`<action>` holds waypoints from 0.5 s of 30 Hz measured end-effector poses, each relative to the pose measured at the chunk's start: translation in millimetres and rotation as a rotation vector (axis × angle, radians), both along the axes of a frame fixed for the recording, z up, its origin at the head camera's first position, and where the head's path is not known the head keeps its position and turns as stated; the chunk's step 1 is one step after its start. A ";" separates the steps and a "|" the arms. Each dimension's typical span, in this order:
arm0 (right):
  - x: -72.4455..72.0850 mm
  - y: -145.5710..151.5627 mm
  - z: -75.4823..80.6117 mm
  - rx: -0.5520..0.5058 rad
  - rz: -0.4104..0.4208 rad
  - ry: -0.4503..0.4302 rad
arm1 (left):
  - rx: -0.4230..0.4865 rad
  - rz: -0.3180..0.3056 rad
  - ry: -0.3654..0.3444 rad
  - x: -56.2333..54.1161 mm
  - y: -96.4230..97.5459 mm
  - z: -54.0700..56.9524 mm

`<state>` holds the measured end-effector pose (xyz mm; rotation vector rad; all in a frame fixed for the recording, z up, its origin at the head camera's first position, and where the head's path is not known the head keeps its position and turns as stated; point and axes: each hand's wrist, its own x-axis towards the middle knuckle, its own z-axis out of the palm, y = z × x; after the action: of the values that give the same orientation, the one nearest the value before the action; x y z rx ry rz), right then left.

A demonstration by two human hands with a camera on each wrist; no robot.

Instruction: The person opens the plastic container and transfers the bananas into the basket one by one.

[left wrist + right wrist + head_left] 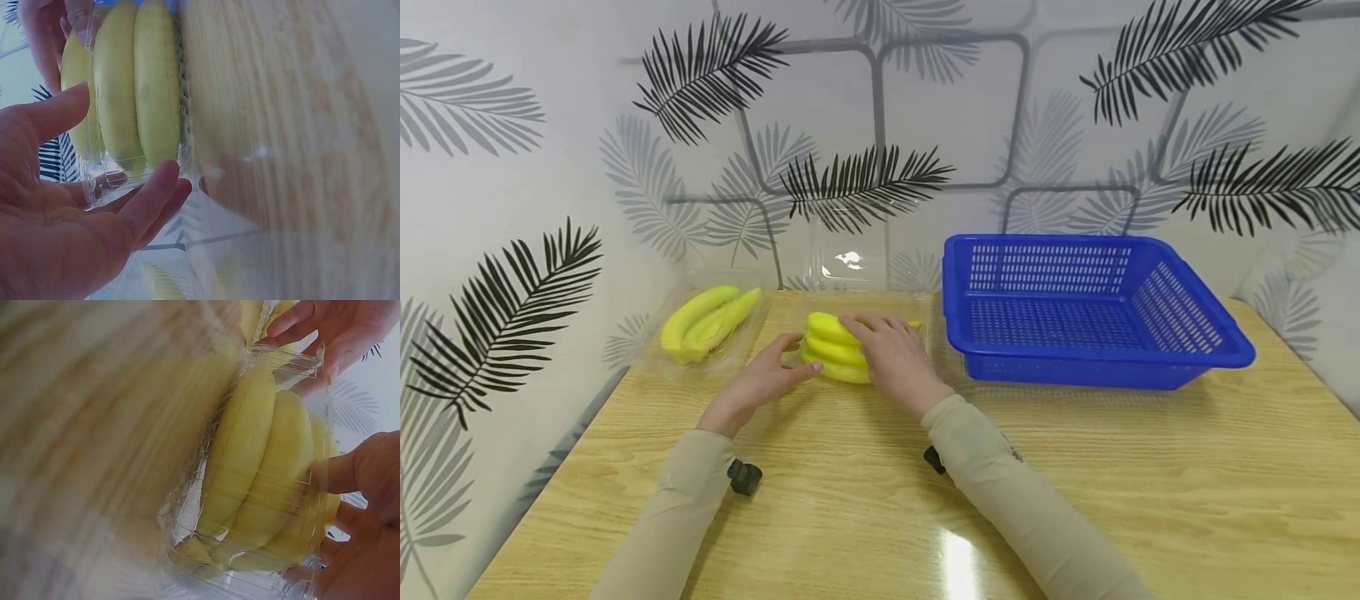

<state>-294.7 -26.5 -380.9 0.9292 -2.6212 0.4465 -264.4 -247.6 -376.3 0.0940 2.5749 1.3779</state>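
Hands lie apart: the right hand (891, 354) grips curved yellow bananas (835, 354) inside a clear plastic box (294, 360), while the left hand (760, 385) spreads around its left end. Filling looks done, though the clear lid (850, 260) stands unclosed. Leftward, a second clear plastic box (739, 343) holds yellow bananas too; rightward on the wood-grain tabletop (820, 500) sits a blue perforated basket (1101, 358).

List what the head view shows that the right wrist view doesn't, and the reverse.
Head only: the blue basket, both sleeves and the black wrist devices. Right wrist only: the ridged lower edge of the clear container, seen close up. Both: the left hand, the right hand, bananas in that container, the wooden table and the leaf-patterned wall.
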 end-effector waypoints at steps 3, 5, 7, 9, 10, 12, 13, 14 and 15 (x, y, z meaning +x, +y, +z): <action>0.9 0.2 -0.4 -0.009 -0.003 0.008 | -0.003 0.001 -0.008 -0.3 0.1 -0.4; 1.5 0.5 -0.5 -0.015 -0.001 0.014 | -0.009 0.003 -0.004 -0.3 0.6 -0.7; 2.0 0.5 -0.2 -0.016 0.000 0.018 | -0.013 0.001 0.001 -0.5 0.9 -0.9; 1.8 0.2 0.3 -0.011 -0.002 0.026 | -0.014 0.003 0.006 -0.7 1.1 -1.2; 1.7 0.0 0.9 -0.009 -0.005 0.030 | -0.014 0.004 0.009 -0.7 1.1 -1.4; 1.5 -0.4 2.7 -0.007 -0.014 0.039 | -0.009 0.006 0.010 -0.9 1.1 -1.7; 1.4 -0.4 3.9 -0.012 -0.018 0.041 | -0.009 0.009 0.013 -1.1 1.2 -1.7; 1.5 -0.4 5.4 -0.021 -0.021 0.044 | -0.007 0.009 0.013 -1.4 1.3 -1.7; 1.6 -0.2 7.0 -0.033 -0.024 0.047 | -0.008 0.009 0.014 -1.6 1.3 -1.6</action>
<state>-293.1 -26.7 -373.9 0.8866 -2.5722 0.4547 -266.0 -246.3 -377.9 0.0911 2.5956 1.3747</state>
